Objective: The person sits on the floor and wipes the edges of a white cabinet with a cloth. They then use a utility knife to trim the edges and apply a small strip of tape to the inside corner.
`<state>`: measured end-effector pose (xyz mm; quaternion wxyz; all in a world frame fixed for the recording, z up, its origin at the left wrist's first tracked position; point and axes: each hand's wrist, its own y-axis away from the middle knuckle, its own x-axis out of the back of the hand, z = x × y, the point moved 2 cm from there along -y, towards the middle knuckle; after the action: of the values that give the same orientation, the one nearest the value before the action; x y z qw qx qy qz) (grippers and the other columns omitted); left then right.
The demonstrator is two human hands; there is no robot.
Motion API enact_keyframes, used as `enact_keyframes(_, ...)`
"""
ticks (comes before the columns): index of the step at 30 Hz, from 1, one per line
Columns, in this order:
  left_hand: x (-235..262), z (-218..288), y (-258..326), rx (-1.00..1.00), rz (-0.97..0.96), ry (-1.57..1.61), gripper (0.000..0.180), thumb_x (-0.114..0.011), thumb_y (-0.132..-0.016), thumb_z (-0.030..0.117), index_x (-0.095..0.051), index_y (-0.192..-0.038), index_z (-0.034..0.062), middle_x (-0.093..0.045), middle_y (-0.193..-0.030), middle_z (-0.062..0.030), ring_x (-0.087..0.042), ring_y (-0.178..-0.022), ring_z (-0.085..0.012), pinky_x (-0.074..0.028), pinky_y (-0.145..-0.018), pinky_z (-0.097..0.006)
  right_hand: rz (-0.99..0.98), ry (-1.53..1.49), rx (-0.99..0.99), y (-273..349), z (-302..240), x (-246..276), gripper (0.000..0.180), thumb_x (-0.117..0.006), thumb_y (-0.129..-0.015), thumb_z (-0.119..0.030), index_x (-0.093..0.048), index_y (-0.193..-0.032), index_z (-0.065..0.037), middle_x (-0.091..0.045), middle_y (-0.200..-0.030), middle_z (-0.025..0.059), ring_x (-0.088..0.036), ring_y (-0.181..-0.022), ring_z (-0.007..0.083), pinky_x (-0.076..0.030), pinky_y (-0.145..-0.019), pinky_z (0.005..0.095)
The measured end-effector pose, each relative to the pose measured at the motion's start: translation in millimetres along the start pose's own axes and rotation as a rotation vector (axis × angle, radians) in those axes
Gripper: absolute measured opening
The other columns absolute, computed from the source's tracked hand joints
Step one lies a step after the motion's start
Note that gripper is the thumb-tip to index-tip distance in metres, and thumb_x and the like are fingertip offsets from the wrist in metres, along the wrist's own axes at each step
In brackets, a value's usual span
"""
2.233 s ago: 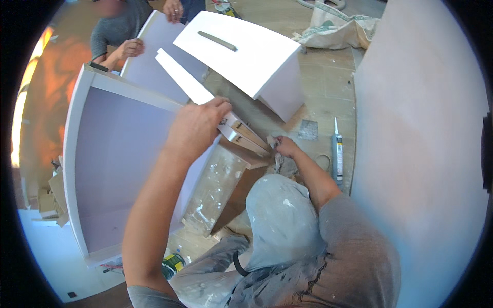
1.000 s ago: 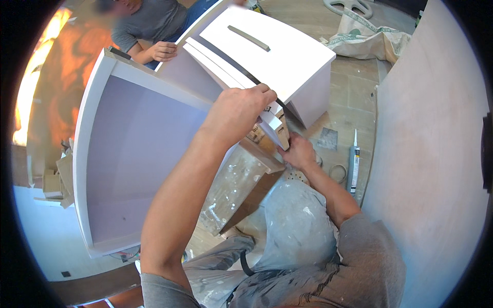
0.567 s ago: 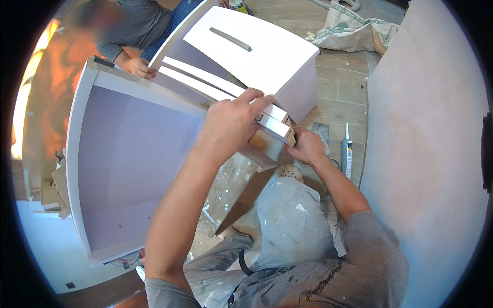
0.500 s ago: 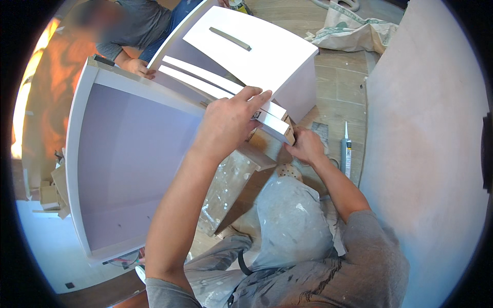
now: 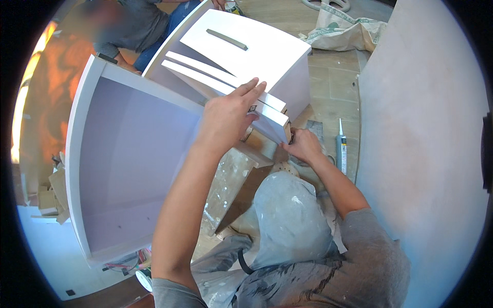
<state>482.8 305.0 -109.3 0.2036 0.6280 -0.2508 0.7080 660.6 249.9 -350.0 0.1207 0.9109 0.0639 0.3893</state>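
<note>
Panels (image 5: 226,87): two white, flat, stacked | left hand (image 5: 228,115) grip spread on top | right hand (image 5: 303,146) pinching end

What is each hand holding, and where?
Left hand presses flat on the white panel's top near its end; right hand grips that panel's end corner from below.

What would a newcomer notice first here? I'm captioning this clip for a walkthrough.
The left hand lies flat on two white panels at the centre, while the right hand grips their lower end. To the left stands a big open white cabinet box, and a sealant tube lies on the floor to the right.
</note>
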Motion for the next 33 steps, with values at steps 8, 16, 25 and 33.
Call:
enact_keyframes(8, 20.5, -1.4, 37.6, 0.078, 0.092, 0.065, 0.069, -0.087, -0.084, 0.013, -0.063, -0.149, 0.0198, -0.064, -0.151, -0.0065, -0.075, -0.112, -0.0315, -0.062, -0.096, -0.042, -0.054, 0.031, -0.075, 29.1, 14.5, 4.9, 0.065, -0.09, -0.075, -0.045, -0.074, -0.12, -0.001, -0.076, -0.113, 0.0266, -0.073, -0.108, 0.0427, -0.058, -0.095, 0.0483)
enact_keyframes(16, 103.1, 14.8, 204.6, 0.276, 0.385, 0.279, 0.065, -0.092, -0.079, 0.01, -0.071, -0.14, 0.0119, -0.08, -0.117, -0.0079, -0.06, -0.071, -0.0102, -0.047, -0.061, -0.025, -0.154, -0.457, 0.306, 106.3, -14.8, 156.8, 0.047, -0.086, -0.078, -0.017, -0.064, -0.118, -0.006, -0.069, -0.115, 0.0095, -0.065, -0.112, 0.021, -0.052, -0.1, 0.0357)
enact_keyframes(25, 148.3, 68.8, 279.7, 0.328, 0.476, 0.922, 0.048, -0.092, -0.084, 0.015, -0.076, -0.127, 0.0026, -0.076, -0.105, -0.0037, -0.04, -0.059, -0.0001, -0.037, -0.055, -0.019, -0.243, -0.764, 1.074, 178.4, -276.7, 142.1, 0.043, -0.086, -0.082, -0.007, -0.058, -0.115, -0.011, -0.064, -0.112, 0.0053, -0.067, -0.107, 0.0169, -0.055, -0.094, 0.0365)
enact_keyframes(33, 142.1, 48.2, 322.5, 0.57, 1.219, 1.057, 0.02, -0.082, -0.093, 0.008, -0.079, -0.112, 0.0022, -0.073, -0.093, 0.0014, -0.053, -0.072, -0.0021, -0.041, -0.061, -0.021, 0.049, -0.765, 1.08, 209.4, -339.5, 36.3, 0.053, -0.088, -0.089, -0.032, -0.053, -0.122, -0.009, -0.059, -0.122, 0.0086, -0.056, -0.126, 0.0201, -0.047, -0.104, 0.039)
